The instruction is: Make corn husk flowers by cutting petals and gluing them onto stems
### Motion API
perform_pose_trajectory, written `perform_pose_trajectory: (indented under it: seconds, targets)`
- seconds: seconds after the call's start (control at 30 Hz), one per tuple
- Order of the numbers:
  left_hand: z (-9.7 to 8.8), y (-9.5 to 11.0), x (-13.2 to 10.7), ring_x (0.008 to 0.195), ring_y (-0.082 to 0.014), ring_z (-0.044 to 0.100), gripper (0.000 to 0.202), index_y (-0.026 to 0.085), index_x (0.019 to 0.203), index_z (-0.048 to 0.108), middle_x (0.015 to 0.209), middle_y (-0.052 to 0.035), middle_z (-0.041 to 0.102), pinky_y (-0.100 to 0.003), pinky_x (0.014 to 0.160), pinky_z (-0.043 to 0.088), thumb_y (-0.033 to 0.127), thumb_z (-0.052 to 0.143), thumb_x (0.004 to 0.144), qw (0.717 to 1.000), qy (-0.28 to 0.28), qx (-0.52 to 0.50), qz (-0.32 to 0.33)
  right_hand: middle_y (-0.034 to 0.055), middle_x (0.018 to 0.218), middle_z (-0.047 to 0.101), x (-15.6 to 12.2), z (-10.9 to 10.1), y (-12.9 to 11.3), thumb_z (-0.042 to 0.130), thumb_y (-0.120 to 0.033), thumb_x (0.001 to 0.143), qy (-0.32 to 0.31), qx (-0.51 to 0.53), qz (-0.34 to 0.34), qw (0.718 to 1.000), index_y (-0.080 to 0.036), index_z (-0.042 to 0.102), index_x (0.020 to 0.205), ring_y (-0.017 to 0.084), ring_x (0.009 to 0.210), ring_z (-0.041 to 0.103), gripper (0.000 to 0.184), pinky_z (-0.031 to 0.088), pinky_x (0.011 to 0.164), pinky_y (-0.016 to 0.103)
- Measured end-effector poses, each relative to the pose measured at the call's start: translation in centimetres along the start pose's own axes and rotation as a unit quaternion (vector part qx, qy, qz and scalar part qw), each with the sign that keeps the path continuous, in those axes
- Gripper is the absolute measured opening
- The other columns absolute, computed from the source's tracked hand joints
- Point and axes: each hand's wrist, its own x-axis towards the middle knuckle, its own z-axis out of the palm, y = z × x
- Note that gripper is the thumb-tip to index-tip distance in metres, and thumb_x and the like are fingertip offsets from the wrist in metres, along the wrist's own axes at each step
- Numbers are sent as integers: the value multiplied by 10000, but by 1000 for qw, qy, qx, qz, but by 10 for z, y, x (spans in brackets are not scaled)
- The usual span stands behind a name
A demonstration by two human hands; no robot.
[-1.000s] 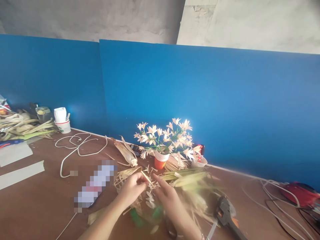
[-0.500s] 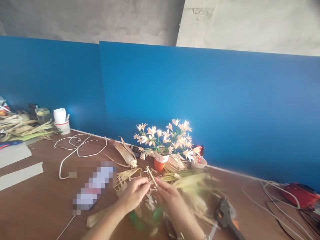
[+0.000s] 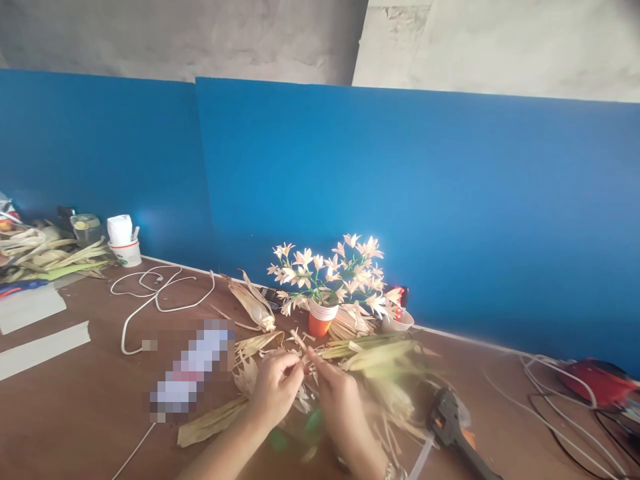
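A blue partition (image 3: 410, 187) fronts a grey wall (image 3: 175, 40), perhaps concrete.

We cannot identify the pixelated object (image 3: 193, 367). The right hand (image 3: 340, 397) hides the lower end of the pale strip (image 3: 298, 339). We note the glue gun (image 3: 447, 419) cut by the bottom edge, the green pieces (image 3: 313, 422) blurred.

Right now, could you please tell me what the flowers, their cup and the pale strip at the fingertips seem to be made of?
Flowers: probably dried corn husk, being matte and cream like the nearby husks. Orange cup: likely smooth paper, judging by its stacked white rims. Pale strip: matte, perhaps rolled husk or wood; too small to tell.
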Motion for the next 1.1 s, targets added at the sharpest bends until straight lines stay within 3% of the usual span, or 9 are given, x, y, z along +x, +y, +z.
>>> perform_pose_trajectory:
  seconds: [0.1, 0.2, 0.33, 0.43, 0.53, 0.77, 0.97, 1.1]
  targets:
    - [-8, -2, 3, 610, -173, 547, 343, 190, 650, 648, 598, -11, 566, -263, 596, 381, 289, 421, 886, 999, -21, 47, -17, 89, 910, 737, 7, -19, 3, 361, -199, 867, 45, -92, 27, 994, -168, 621, 1254, 230, 813, 651, 467, 477, 754, 313]
    - [-14, -10, 6, 682, -205, 591, 327, 189, 692, 689, 618, -35, 631, -285, 647, 398, 275, 437, 882, 988, -59, 140, -26, 78, 871, 728, 12, -31, 2, 374, -268, 897, -3, -154, 41, 987, -160, 655, 1152, 210, 763, 643, 394, 461, 698, 284]
    - [-12, -16, 7, 874, -244, 619, 198, 208, 701, 704, 815, -55, 731, -350, 822, 400, 186, 540, 811, 972, -92, 218, -9, 74, 741, 698, 6, -29, -5, 516, -168, 776, -84, -330, 107, 934, -145, 671, 793, 209, 706, 626, 157, 401, 608, 256]
    - [-8, -17, 5, 883, -238, 626, 198, 218, 681, 686, 824, -38, 738, -363, 840, 395, 126, 548, 788, 962, -99, 253, -10, 116, 870, 713, -3, -20, -8, 481, -48, 736, -115, -406, 111, 900, -120, 653, 906, 224, 817, 650, 252, 403, 661, 253]
    - [-6, -19, 5, 884, -230, 629, 209, 223, 708, 678, 841, -29, 735, -356, 820, 399, 103, 531, 795, 961, -95, 261, -2, 139, 940, 716, -8, -14, -8, 457, 3, 732, -137, -431, 115, 884, -103, 630, 1019, 225, 892, 661, 351, 411, 706, 241]
    - [-9, -22, 5, 877, -232, 622, 184, 213, 734, 668, 830, -29, 720, -356, 793, 409, 103, 534, 795, 960, -97, 263, 6, 154, 967, 715, -4, -12, -8, 404, 37, 748, -123, -445, 133, 877, -82, 611, 1061, 237, 925, 671, 394, 435, 730, 260]
    - [-7, -28, 3, 925, -263, 614, 155, 199, 766, 684, 856, -53, 721, -395, 840, 416, 115, 555, 782, 950, -102, 294, 18, 144, 991, 710, -2, -18, -12, 400, -57, 840, -108, -450, 128, 877, -106, 611, 1044, 244, 930, 672, 297, 458, 742, 287]
    - [-4, -29, 1, 967, -258, 601, 270, 208, 837, 693, 920, -50, 715, -402, 868, 419, 39, 496, 764, 953, -93, 286, 31, 133, 947, 719, -3, -26, -15, 408, -131, 889, -110, -455, 108, 877, -129, 636, 996, 240, 919, 675, 252, 461, 750, 288]
